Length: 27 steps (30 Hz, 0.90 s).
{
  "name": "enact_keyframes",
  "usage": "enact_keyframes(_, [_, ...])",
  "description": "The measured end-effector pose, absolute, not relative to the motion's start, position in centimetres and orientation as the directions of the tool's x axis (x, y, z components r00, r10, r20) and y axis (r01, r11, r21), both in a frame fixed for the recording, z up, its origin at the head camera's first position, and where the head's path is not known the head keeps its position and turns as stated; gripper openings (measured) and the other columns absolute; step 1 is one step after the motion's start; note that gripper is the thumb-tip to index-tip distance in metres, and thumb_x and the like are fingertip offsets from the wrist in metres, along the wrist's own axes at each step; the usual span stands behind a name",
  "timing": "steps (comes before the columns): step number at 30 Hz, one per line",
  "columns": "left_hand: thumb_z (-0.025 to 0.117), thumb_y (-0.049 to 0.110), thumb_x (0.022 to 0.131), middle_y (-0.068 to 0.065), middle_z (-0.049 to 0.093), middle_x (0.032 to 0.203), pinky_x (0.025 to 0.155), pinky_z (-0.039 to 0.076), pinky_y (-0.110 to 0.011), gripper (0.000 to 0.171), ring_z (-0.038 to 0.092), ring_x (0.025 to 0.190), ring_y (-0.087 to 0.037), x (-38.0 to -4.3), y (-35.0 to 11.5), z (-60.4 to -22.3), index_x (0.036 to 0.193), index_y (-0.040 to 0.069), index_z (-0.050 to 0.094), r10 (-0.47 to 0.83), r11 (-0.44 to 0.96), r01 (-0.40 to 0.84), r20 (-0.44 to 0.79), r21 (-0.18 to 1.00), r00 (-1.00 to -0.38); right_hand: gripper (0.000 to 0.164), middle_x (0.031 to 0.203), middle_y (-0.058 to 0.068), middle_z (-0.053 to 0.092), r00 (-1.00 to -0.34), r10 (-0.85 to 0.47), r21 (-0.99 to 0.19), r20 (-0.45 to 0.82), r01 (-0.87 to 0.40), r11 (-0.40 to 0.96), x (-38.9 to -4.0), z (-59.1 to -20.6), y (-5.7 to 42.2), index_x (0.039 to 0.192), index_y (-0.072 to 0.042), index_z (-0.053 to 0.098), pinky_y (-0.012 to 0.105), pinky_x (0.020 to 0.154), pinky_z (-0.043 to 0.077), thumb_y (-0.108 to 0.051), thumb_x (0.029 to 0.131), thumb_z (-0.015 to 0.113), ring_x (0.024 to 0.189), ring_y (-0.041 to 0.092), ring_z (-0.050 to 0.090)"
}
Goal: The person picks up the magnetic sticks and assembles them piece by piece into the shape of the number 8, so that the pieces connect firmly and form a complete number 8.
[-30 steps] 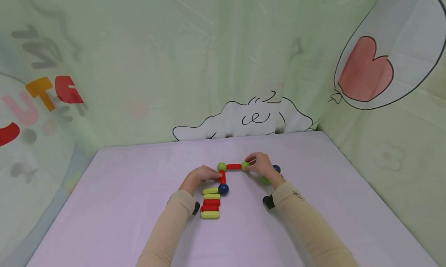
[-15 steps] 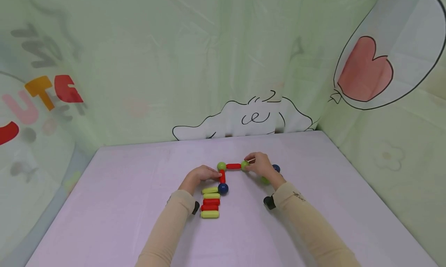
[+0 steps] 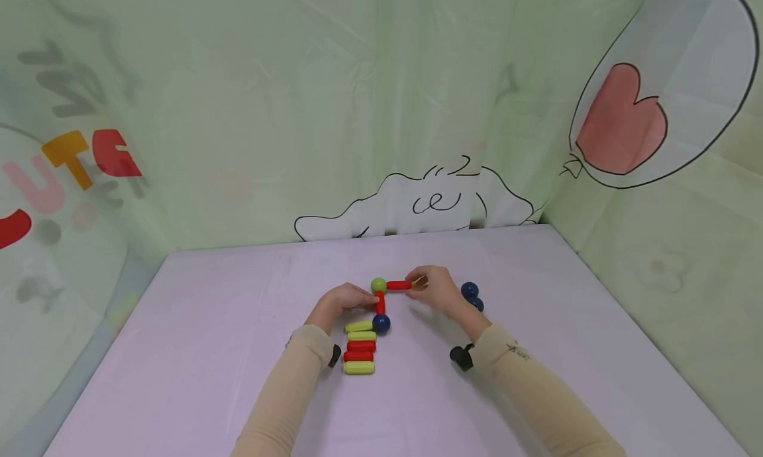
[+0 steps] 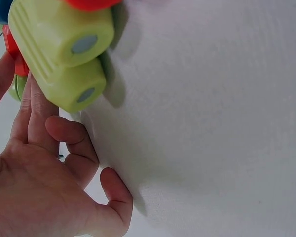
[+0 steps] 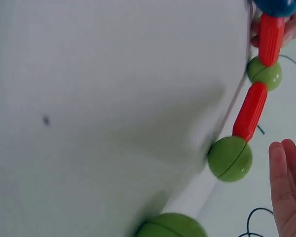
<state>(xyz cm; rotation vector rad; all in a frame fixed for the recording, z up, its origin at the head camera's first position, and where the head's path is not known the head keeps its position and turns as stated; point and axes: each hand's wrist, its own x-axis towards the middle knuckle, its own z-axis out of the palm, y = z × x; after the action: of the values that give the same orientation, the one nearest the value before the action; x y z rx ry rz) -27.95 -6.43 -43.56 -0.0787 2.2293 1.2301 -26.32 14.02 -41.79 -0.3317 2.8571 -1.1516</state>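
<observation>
A chain of red magnetic sticks and balls lies on the table. My left hand (image 3: pixel 348 298) pinches the near red magnetic stick (image 3: pixel 380 306), which joins a green ball (image 3: pixel 378 285) to a blue ball (image 3: pixel 381 323). From the green ball a second red stick (image 3: pixel 399 285) runs right. Its end ball (image 5: pixel 230 159), also green, is mostly covered by my right hand (image 3: pixel 438 290) in the head view. In the right wrist view that hand's fingers (image 5: pixel 281 170) are straight, with a gap showing between them and the end ball.
Left of the blue ball lie several loose sticks, such as a yellow one (image 3: pixel 359 367) and a red one (image 3: pixel 361 346). Two blue balls (image 3: pixel 469 289) sit right of my right hand. A loose green ball (image 5: pixel 172 227) is low in the right wrist view.
My right hand has shifted slightly left over the end ball and now mostly covers it. Both loose blue balls have come into sight; the loose green one is now hidden in the head view.
</observation>
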Motion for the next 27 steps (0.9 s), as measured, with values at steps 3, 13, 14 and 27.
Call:
enact_keyframes(3, [0.063, 0.026, 0.086, -0.007, 0.065, 0.106, 0.099, 0.033, -0.044, 0.032, 0.049, 0.112, -0.026, -28.0, -6.5, -43.6, 0.110, 0.004, 0.066, 0.217, 0.569, -0.324, -0.518, 0.756, -0.828, 0.028, 0.099, 0.012, 0.063, -0.970, -0.240, -0.686, 0.023, -0.190, 0.702, -25.5, -41.8, 13.3, 0.101, -0.001, 0.066, 0.031, 0.074, 0.051, -0.009, 0.075, 0.074, 0.086, 0.023, 0.057])
enact_keyframes(13, [0.063, 0.028, 0.086, -0.008, 0.064, 0.109, 0.099, 0.032, -0.046, 0.032, 0.048, 0.112, -0.027, -28.1, -6.5, -43.7, 0.108, 0.006, 0.067, 0.217, 0.575, -0.313, -0.510, 0.756, -0.832, 0.027, 0.089, 0.004, 0.064, -0.893, -0.451, -0.671, 0.007, -0.338, 0.660, -23.8, -42.7, 11.2, 0.096, -0.004, 0.068, 0.023, 0.066, 0.050, -0.012, 0.072, 0.078, 0.080, 0.019, 0.058])
enact_keyframes(14, [0.063, 0.028, 0.086, -0.008, 0.064, 0.109, 0.099, 0.032, -0.046, 0.032, 0.048, 0.112, -0.027, -28.1, -6.5, -43.7, 0.108, 0.005, 0.067, 0.215, 0.576, -0.313, -0.510, 0.755, -0.833, 0.027, 0.088, 0.004, 0.064, -0.881, -0.474, -0.665, 0.017, -0.364, 0.652, -23.7, -42.8, 11.1, 0.095, -0.004, 0.068, 0.022, 0.066, 0.049, -0.013, 0.072, 0.078, 0.079, 0.019, 0.057])
enact_keyframes(27, [0.062, 0.027, 0.086, -0.009, 0.063, 0.111, 0.099, 0.032, -0.046, 0.032, 0.047, 0.112, -0.028, -28.1, -6.6, -43.7, 0.108, 0.005, 0.067, 0.220, 0.576, -0.309, -0.508, 0.757, -0.833, 0.030, 0.082, 0.002, 0.063, -0.854, -0.520, -0.546, 0.005, -0.438, 0.714, -23.7, -42.7, 9.4, 0.093, -0.002, 0.070, 0.023, 0.065, 0.047, -0.011, 0.067, 0.081, 0.073, 0.017, 0.054])
